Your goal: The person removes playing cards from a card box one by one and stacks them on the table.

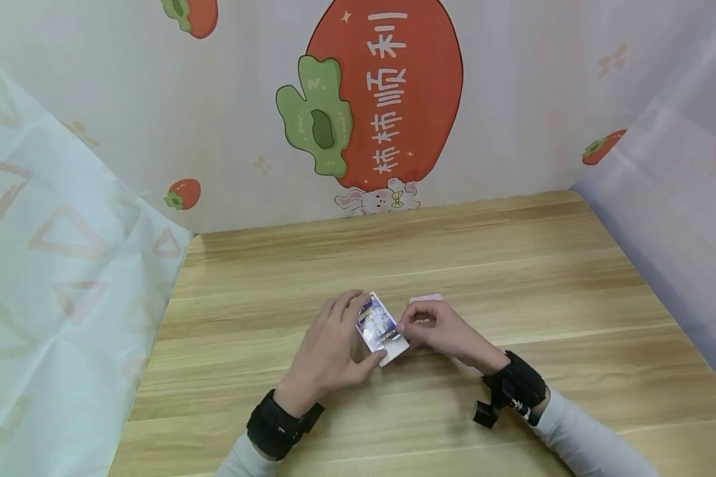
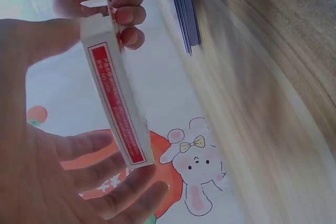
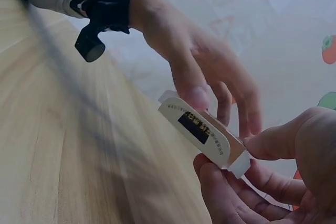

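My left hand (image 1: 328,348) holds a small cardboard card box (image 1: 377,324) between its thumb and fingers, tilted above the table. The box has a purple-and-white printed face, and a red label strip runs along its narrow side in the left wrist view. One end gapes, with a rounded flap (image 3: 202,132) and small side tabs (image 3: 240,164) folded outward. My right hand (image 1: 444,331) pinches the box near that opened end. A stack of cards (image 2: 181,11) lies on the table just beyond the right hand, partly covered by it in the head view.
The wood-grain table (image 1: 244,278) extends around both hands. A white cloth with a large persimmon print (image 1: 417,93) hangs along its far edge. Further patterned cloth (image 1: 65,265) borders the left side, and pale cloth (image 1: 680,218) the right.
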`<state>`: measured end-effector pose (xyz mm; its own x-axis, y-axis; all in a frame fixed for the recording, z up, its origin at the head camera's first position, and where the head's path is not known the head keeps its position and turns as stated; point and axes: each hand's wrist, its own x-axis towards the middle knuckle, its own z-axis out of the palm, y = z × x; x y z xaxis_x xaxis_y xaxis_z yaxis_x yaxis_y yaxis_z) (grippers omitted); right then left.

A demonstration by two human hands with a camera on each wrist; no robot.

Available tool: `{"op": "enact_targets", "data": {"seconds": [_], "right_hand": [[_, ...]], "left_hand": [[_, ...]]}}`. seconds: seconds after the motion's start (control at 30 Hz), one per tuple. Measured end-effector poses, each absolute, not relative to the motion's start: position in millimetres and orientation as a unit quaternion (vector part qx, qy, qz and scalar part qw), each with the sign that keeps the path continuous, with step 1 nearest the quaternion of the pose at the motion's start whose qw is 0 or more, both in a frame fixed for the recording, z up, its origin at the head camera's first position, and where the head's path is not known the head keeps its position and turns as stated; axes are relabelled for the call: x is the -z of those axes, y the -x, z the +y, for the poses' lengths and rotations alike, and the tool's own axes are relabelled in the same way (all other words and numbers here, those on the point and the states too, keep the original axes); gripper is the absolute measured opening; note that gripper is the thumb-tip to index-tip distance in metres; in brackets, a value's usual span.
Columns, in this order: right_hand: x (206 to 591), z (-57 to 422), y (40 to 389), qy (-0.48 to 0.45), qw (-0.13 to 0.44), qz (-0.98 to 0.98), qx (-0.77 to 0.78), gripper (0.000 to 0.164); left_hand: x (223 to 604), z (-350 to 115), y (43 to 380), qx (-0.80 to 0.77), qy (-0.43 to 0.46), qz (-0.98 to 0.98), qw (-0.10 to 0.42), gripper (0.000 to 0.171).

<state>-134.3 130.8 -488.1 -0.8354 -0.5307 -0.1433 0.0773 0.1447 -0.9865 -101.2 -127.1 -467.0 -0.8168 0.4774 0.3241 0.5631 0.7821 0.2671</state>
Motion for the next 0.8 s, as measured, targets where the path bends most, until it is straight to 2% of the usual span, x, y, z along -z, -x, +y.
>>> {"op": "enact_targets", "data": {"seconds": [0.17,0.3,0.47,0.63,0.8], "right_hand": [[487.1,129.2,133.4,0.158,0.236,0.721,0.631,0.012],[479.9,135.3,138.0,0.166,0.185,0.757,0.604,0.016],[471.8,145.8,145.4,0.151,0.119,0.809,0.555,0.021],[469.3,151.3,149.7,0.152,0.111,0.816,0.547,0.021],[471.1,151.1,150.6,0.156,0.106,0.813,0.550,0.020]], "left_hand": [[467.8,-129.5,102.1,0.197,0.278,-0.934,0.106,0.088],[472.7,-132.3,105.7,0.208,0.281,-0.932,0.092,0.089],[484.0,-135.6,111.1,0.216,0.283,-0.934,0.045,0.089],[493.2,-136.7,114.4,0.216,0.277,-0.936,0.004,0.088],[497.8,-137.9,115.0,0.205,0.277,-0.939,-0.012,0.082]]}}
